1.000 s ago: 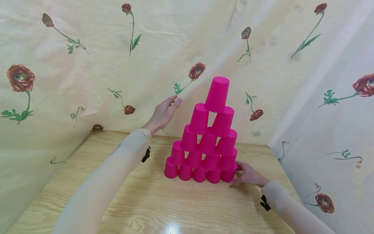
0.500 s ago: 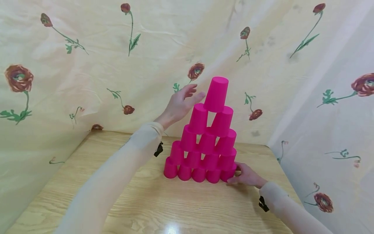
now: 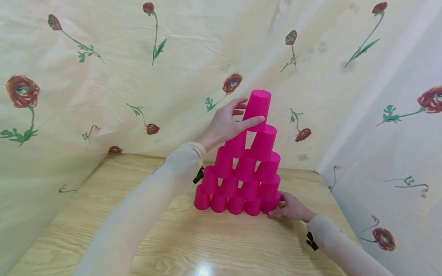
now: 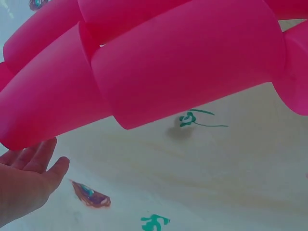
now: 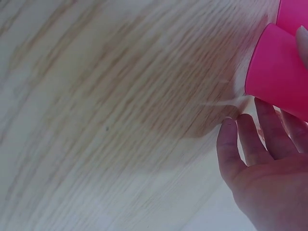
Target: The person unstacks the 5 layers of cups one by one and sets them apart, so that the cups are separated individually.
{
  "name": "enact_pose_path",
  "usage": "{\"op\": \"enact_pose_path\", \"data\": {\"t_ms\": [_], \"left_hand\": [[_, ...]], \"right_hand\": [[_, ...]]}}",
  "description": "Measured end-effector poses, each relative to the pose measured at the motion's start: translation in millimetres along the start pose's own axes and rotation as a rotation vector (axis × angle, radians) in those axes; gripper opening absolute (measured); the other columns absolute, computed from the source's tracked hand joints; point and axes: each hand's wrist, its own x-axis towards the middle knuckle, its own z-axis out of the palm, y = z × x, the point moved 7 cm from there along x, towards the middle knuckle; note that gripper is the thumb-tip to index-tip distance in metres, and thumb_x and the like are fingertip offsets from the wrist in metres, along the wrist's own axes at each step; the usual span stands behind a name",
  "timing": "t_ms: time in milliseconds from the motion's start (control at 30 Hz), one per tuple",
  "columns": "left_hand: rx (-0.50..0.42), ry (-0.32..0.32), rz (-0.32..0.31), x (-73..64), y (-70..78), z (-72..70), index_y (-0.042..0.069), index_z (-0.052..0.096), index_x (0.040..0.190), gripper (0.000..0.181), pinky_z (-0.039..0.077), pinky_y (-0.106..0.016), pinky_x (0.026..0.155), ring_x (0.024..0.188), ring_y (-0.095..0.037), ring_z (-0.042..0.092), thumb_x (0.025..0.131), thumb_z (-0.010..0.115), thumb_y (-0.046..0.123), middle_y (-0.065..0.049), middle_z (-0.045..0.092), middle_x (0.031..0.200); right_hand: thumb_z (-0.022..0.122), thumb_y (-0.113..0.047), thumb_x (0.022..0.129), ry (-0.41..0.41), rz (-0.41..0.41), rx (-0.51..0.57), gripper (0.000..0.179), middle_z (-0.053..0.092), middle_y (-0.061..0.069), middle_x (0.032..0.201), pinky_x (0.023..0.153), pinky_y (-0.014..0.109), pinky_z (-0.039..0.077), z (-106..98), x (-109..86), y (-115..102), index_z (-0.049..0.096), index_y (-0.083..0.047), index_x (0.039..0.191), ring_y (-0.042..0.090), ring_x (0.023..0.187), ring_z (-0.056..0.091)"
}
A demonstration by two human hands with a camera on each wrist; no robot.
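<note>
A pyramid of upside-down pink plastic cups stands on the table, narrowing to a single top cup [image 3: 258, 104]. My left hand [image 3: 226, 122] reaches that top cup from the left, thumb lying across its front near the rim and relaxed fingers behind its left side. In the left wrist view those fingers [image 4: 37, 158] stay fairly straight at the cup's edge. Low on the right, my right hand [image 3: 291, 207] holds the end cup of the bottom row [image 3: 271, 204] between thumb and fingers. The right wrist view shows the thumb [image 5: 303, 45] on this cup [image 5: 279, 67].
The wooden table [image 3: 221, 245] carries the stack, with its back edge just behind. A cream cloth [image 3: 193, 46] printed with flowers hangs at the back and sides. The left forearm crosses in front, close to the left side of the lower rows.
My left hand has moved right and up to the top cup, its thumb now in front of it. The right hand has closed in slightly on the end cup. The stack stands unchanged.
</note>
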Motion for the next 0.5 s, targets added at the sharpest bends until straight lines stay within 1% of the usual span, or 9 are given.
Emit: {"op": "enact_pose_path", "data": {"t_ms": [133,367,500], "left_hand": [[-0.002,0.002,0.022,0.1,3.2,1.7,0.025,0.046,0.138,0.076,0.052,-0.029,0.080,0.108,-0.009,0.051,0.075,0.076,0.052,0.009,0.052,0.125],[-0.011,0.009,0.037,-0.4,5.4,1.9,0.021,0.049,0.136,0.075,0.052,-0.027,0.077,0.104,-0.009,0.053,0.073,0.079,0.048,0.009,0.055,0.119],[-0.021,0.002,0.052,-0.5,6.4,3.2,0.020,0.051,0.132,0.070,0.052,-0.027,0.076,0.102,-0.010,0.055,0.073,0.080,0.045,0.009,0.058,0.115]], "right_hand": [[0.082,-0.026,0.075,0.000,-0.003,-0.003,0.056,0.061,0.001,0.113,0.092,0.053,0.043,0.5,1.1,1.9,0.057,-0.012,0.122,0.028,0.107,0.054],[0.083,-0.026,0.075,0.000,-0.008,-0.002,0.056,0.062,0.000,0.112,0.090,0.051,0.043,0.6,1.0,0.1,0.057,-0.012,0.122,0.027,0.105,0.054],[0.083,-0.026,0.074,0.004,0.004,-0.004,0.057,0.061,0.000,0.112,0.090,0.051,0.043,0.3,-0.3,-0.6,0.057,-0.012,0.123,0.027,0.105,0.054]]}}
